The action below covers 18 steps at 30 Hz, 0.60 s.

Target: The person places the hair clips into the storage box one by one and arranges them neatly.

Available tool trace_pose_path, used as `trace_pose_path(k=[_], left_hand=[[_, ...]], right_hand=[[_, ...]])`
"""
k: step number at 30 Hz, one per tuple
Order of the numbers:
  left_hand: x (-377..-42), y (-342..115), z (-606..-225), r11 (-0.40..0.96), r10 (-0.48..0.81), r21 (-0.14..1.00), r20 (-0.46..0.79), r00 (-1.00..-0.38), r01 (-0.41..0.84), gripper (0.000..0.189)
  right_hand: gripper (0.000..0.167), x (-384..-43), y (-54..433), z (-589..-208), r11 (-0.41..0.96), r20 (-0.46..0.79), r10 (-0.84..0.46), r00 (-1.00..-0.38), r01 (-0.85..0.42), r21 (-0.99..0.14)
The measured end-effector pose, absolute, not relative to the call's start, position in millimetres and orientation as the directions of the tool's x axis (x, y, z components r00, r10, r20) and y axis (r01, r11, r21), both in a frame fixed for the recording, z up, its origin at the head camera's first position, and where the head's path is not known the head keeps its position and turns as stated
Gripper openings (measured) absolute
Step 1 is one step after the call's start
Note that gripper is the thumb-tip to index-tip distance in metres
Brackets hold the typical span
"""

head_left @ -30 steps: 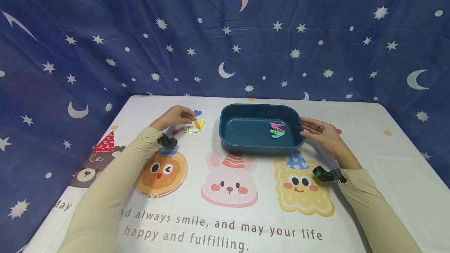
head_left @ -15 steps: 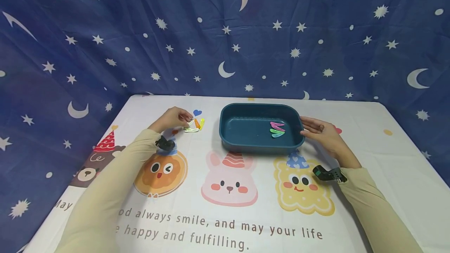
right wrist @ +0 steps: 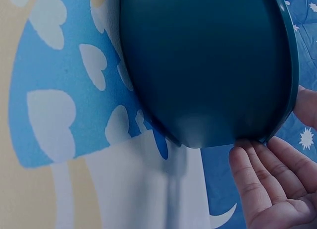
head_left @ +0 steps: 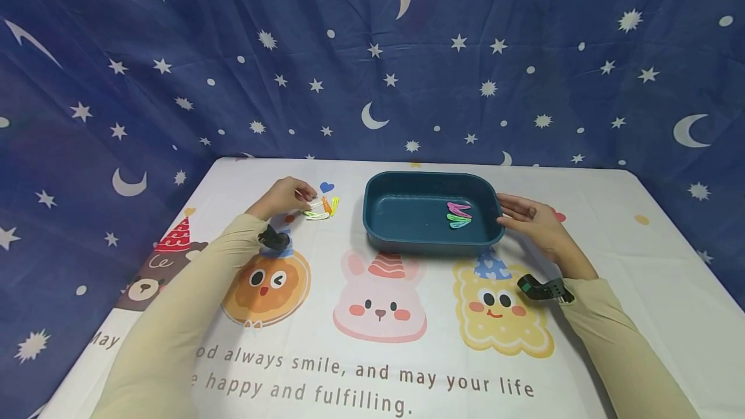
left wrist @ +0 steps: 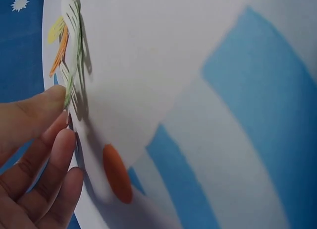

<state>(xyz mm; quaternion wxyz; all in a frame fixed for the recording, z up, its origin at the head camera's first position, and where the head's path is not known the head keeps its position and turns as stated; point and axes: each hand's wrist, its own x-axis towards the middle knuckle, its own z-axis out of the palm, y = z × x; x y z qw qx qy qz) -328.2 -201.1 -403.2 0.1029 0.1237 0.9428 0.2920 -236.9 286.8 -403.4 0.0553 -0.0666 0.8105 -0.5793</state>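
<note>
My left hand (head_left: 289,194) is at the left of the table, its thumb and finger pinching the end of a pale green-and-white hair clip (left wrist: 74,55). Beside it lie an orange hair clip (head_left: 326,205) and a yellow hair clip (head_left: 334,205); another pale hair clip (head_left: 317,216) lies just in front. With straight fingers my right hand (head_left: 538,225) touches the right end of a dark teal bin (head_left: 431,247). Inside the bin, toward its right, are pink hair clips (head_left: 459,210), a green hair clip (head_left: 458,218) and a blue hair clip (head_left: 460,224).
A white tablecloth (head_left: 378,361) with printed cartoon figures and lettering covers the table. Behind and to the left hangs a blue curtain (head_left: 326,96) with moons and stars. The bin stands between my two hands.
My left hand has shifted slightly left, from beside the orange clip to the pale clips, and now pinches one. My right hand and the bin stay in place.
</note>
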Motion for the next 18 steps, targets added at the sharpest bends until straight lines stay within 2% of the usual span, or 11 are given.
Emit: trace_pose_path(k=[8,18], left_hand=[[-324.4,-202.9,-400.6,0.823,0.248,0.553,-0.137,-0.959,0.134,0.032],[-326.4,-204.3,-402.4,0.829,0.253,0.541,-0.136,-0.958,0.142,0.031]], right_hand=[[0.065,-237.7,288.2,-405.3,0.301,-0.003,-0.183,-0.983,-0.053,-0.952],[0.065,-238.6,289.0,-407.1,0.286,0.010,-0.185,-0.983,-0.063,-0.956]])
